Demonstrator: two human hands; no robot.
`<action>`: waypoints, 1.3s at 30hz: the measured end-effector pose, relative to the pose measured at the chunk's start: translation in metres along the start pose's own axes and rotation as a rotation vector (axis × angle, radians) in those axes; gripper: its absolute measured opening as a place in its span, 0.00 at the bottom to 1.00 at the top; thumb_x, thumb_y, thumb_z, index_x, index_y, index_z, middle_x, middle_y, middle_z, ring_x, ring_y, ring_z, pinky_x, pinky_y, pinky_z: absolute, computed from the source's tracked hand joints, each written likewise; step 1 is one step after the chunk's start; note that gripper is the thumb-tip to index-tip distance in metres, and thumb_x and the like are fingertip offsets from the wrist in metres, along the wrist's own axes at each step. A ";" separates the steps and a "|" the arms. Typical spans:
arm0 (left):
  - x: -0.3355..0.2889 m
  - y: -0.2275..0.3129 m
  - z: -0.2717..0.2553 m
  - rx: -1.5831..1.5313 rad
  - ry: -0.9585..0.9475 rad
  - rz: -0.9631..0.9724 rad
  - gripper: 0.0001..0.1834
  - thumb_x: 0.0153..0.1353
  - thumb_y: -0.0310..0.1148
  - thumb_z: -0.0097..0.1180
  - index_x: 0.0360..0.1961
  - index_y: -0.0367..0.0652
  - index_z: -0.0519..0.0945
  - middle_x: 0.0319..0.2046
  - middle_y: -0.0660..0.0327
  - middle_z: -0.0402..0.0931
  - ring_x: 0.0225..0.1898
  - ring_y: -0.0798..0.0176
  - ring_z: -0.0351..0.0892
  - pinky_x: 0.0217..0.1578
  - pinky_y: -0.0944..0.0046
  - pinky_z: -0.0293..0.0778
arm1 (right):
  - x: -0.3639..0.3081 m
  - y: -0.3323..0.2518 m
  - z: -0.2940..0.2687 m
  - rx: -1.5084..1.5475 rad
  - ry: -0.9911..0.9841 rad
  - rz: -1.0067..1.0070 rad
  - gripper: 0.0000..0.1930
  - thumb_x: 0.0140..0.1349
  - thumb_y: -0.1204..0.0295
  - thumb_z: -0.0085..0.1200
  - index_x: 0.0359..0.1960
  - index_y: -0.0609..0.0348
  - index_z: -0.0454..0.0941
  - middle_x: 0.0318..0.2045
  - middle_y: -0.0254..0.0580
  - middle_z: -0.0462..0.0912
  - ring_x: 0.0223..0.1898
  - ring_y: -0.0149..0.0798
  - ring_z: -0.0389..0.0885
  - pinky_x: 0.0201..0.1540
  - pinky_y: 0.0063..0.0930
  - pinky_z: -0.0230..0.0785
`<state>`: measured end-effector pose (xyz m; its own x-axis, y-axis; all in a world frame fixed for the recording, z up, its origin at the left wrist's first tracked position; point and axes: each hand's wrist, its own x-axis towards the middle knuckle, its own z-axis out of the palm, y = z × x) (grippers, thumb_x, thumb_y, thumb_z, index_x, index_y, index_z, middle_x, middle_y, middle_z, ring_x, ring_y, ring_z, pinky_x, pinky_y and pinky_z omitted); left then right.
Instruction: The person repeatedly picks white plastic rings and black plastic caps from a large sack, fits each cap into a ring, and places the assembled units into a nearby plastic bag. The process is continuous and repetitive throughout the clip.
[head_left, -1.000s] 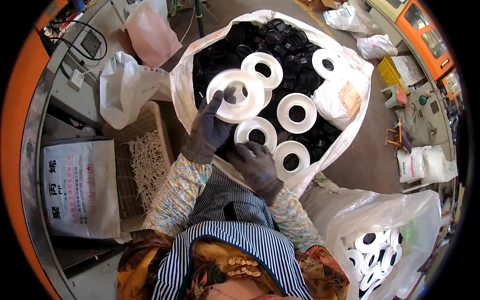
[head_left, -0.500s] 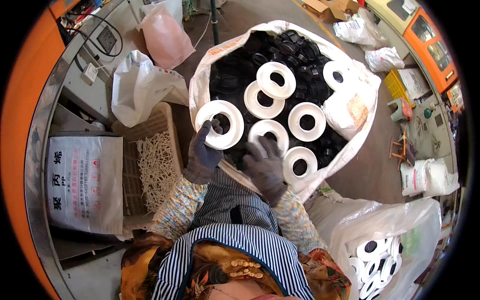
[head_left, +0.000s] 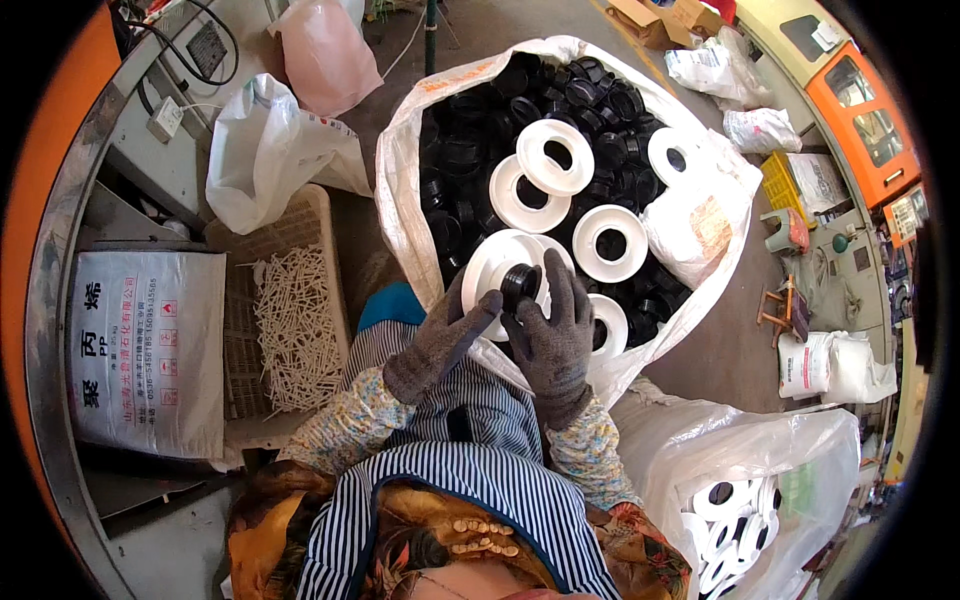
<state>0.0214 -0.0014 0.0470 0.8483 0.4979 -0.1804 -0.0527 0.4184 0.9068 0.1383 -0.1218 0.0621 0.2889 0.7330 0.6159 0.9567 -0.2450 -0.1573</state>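
Note:
My gloved left hand (head_left: 432, 345) grips a white plastic ring (head_left: 484, 272) by its near-left rim, thumb toward the middle. A small black ribbed plastic cap (head_left: 519, 284) is pinched in the gloved fingers of my right hand (head_left: 556, 345), against the ring's centre. Whether the cap is seated in the hole I cannot tell. Right behind the held ring, another white ring (head_left: 560, 262) shows in part. Several more, such as one white ring (head_left: 610, 245), lie on a heap of black caps (head_left: 470, 150) inside a large white woven sack (head_left: 402, 190).
At the left stands a beige crate (head_left: 335, 250) of thin white sticks, beside a printed grey sack (head_left: 150, 355). A clear plastic bag (head_left: 650, 450) holding white rings with black centres stands at the lower right. A small wooden stool (head_left: 790, 310) is farther right.
My left hand has brought its white ring right and nearer. My right hand, earlier spread over another ring, now holds a black cap at the held ring's centre. The view has shifted slightly.

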 end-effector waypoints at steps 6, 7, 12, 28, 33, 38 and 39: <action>-0.001 0.005 0.000 -0.066 -0.091 -0.070 0.35 0.70 0.44 0.57 0.70 0.39 0.61 0.57 0.53 0.73 0.57 0.62 0.74 0.58 0.62 0.73 | -0.004 0.011 -0.013 0.196 -0.295 0.058 0.09 0.52 0.68 0.65 0.34 0.53 0.81 0.63 0.54 0.70 0.62 0.59 0.71 0.51 0.48 0.80; -0.001 0.005 0.000 -0.073 -0.097 -0.081 0.35 0.70 0.45 0.57 0.70 0.39 0.61 0.57 0.53 0.73 0.56 0.62 0.74 0.58 0.62 0.73 | -0.004 0.011 -0.014 0.160 -0.292 0.033 0.08 0.52 0.69 0.65 0.34 0.52 0.81 0.62 0.52 0.70 0.62 0.58 0.71 0.49 0.46 0.80; -0.004 0.008 -0.005 0.208 -0.153 0.031 0.35 0.70 0.49 0.55 0.70 0.39 0.61 0.57 0.51 0.72 0.57 0.61 0.74 0.59 0.62 0.72 | -0.005 0.010 -0.018 0.099 -0.326 -0.035 0.08 0.55 0.69 0.63 0.37 0.49 0.81 0.61 0.47 0.70 0.61 0.55 0.73 0.47 0.42 0.82; -0.003 0.001 -0.022 1.044 -0.292 0.873 0.25 0.73 0.28 0.47 0.69 0.48 0.63 0.66 0.38 0.60 0.65 0.38 0.68 0.62 0.50 0.73 | -0.012 0.009 -0.018 0.195 -0.328 0.041 0.15 0.50 0.65 0.69 0.39 0.51 0.81 0.61 0.55 0.71 0.53 0.59 0.79 0.47 0.45 0.80; -0.006 -0.005 -0.013 0.755 -0.291 0.782 0.31 0.68 0.24 0.51 0.71 0.49 0.60 0.66 0.38 0.60 0.64 0.38 0.69 0.62 0.51 0.73 | -0.019 0.002 -0.009 0.335 -0.241 0.207 0.17 0.48 0.63 0.71 0.39 0.53 0.81 0.60 0.56 0.72 0.50 0.61 0.81 0.46 0.45 0.80; -0.006 0.000 -0.019 1.029 -0.306 0.858 0.33 0.68 0.24 0.51 0.73 0.49 0.58 0.65 0.40 0.61 0.63 0.40 0.70 0.61 0.53 0.75 | -0.022 0.010 -0.012 0.262 -0.200 0.035 0.18 0.49 0.61 0.70 0.39 0.51 0.79 0.59 0.55 0.72 0.50 0.58 0.80 0.44 0.44 0.80; -0.005 0.001 -0.020 1.010 -0.320 0.854 0.32 0.69 0.24 0.50 0.73 0.48 0.58 0.65 0.40 0.62 0.62 0.40 0.71 0.60 0.53 0.75 | -0.021 0.013 -0.013 0.243 -0.207 -0.010 0.18 0.48 0.62 0.71 0.38 0.52 0.80 0.59 0.55 0.72 0.51 0.58 0.80 0.45 0.43 0.80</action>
<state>0.0069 0.0121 0.0412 0.8371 0.0652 0.5432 -0.3303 -0.7313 0.5968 0.1438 -0.1485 0.0575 0.2571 0.8540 0.4524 0.9328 -0.0969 -0.3472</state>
